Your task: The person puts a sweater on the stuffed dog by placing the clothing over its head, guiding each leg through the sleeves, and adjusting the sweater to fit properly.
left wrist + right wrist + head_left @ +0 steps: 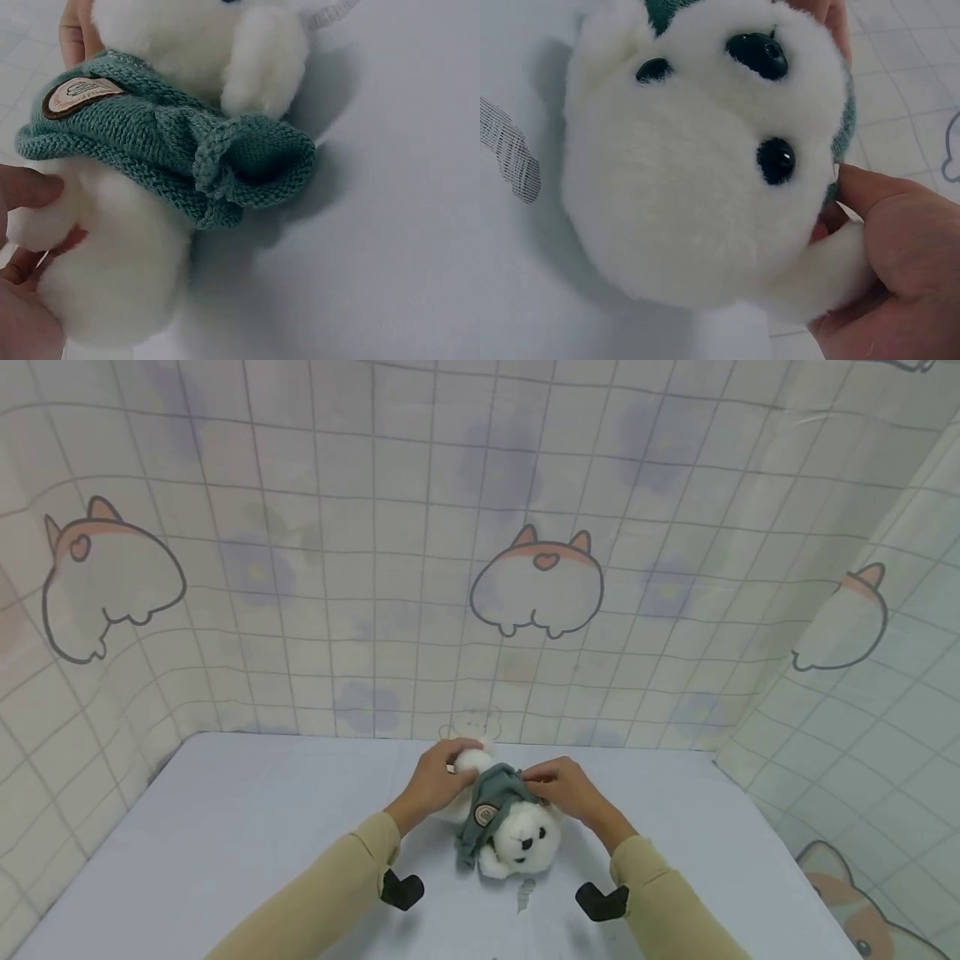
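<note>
A white plush dog (527,839) lies on the table with its head towards me. Around its body is a teal knitted sweater (498,797) with a round patch (486,814). In the left wrist view, a sleeve (262,161) gapes hollow, and the toy's white foreleg (262,64) lies outside it. My left hand (437,781) holds a hind leg (49,214) between thumb and fingers. By the head, my right hand (568,789) pinches the sweater's edge, its thumb (862,187) on the knit; the fingertips are partly hidden behind a white floppy part (829,274).
The toy rests near the far middle of a white table (300,827). Behind and beside it hangs a gridded cloth (390,568) with cartoon corgi prints. Black straps (402,890) hang at both sleeve cuffs. A small grey leaf print (526,895) marks the tabletop.
</note>
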Tool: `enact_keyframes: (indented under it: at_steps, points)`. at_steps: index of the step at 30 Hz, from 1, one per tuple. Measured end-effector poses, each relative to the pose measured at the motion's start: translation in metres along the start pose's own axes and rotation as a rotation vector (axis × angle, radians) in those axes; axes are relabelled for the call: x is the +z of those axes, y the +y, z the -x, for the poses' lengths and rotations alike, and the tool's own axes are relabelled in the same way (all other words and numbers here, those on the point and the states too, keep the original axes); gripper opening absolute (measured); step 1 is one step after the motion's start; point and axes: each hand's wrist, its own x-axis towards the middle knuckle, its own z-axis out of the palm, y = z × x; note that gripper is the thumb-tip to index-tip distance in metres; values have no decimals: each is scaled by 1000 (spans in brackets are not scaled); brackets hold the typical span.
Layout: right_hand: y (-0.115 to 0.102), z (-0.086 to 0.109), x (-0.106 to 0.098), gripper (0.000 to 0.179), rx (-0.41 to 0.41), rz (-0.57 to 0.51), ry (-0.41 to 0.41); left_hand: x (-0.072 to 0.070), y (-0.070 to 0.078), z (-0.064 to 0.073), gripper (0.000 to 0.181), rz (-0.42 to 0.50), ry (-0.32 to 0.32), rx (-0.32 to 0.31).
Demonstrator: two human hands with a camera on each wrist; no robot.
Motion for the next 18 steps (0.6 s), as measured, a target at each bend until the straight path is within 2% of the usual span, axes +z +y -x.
enact_keyframes:
  at_steps: [3,6,14,18]
  points:
    - [-1,-3,8,20,14,58,48,1,-2,1,34,35,21,-17]
    - [-2,-7,16,19,32,99,91,1,-4,2,29,30,26,-19]
    - [-6,-8,29,23,30,87,152,-2,-4,3,15,27,18,-26]
    - [-5,-6,38,26,25,84,238,-2,-3,3,15,1,30,-22]
